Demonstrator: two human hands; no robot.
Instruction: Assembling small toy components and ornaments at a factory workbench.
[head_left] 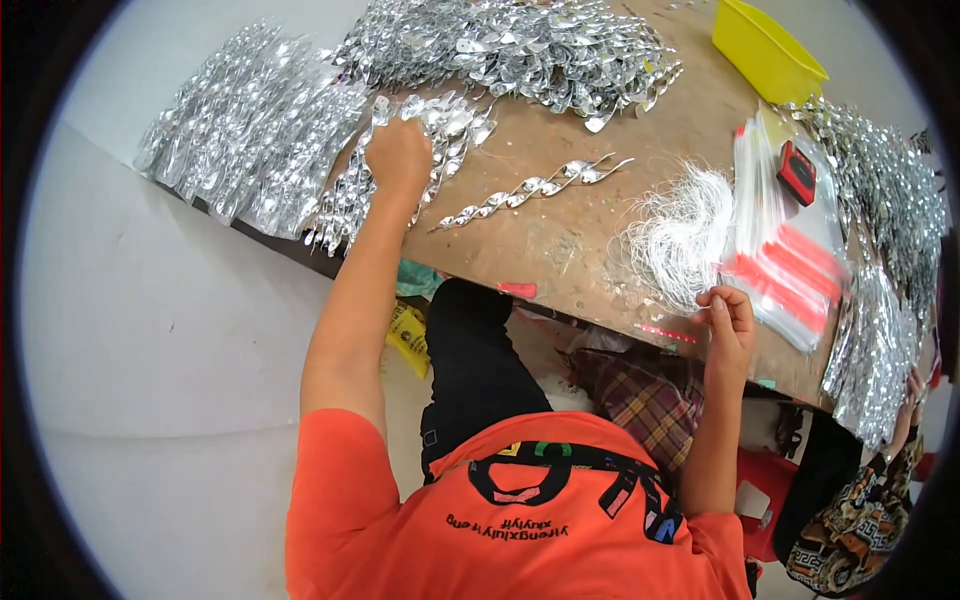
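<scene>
My left hand [402, 152] reaches out over a small pile of shiny silver twisted strips [455, 125] on the table. Its fingers are closed at the pile, where silver pieces show at the fingertips. My right hand [730, 312] is raised at the table's near edge, thumb and fingers drawn together in a pinch. What sits between them is too fine to tell. Just beyond it lies a loose bundle of thin white string [690, 230]. Two or so silver spirals [535, 192] lie side by side on the brown tabletop [560, 245] between my hands.
Silver strips are heaped at the left [250, 130], the back [510, 50] and the right [875, 190]. Clear plastic bags [785, 280] with red bands lie beyond the string, a red-and-black device [797, 173] on them. A yellow bin [768, 50] stands at the far right. Another person sits at right.
</scene>
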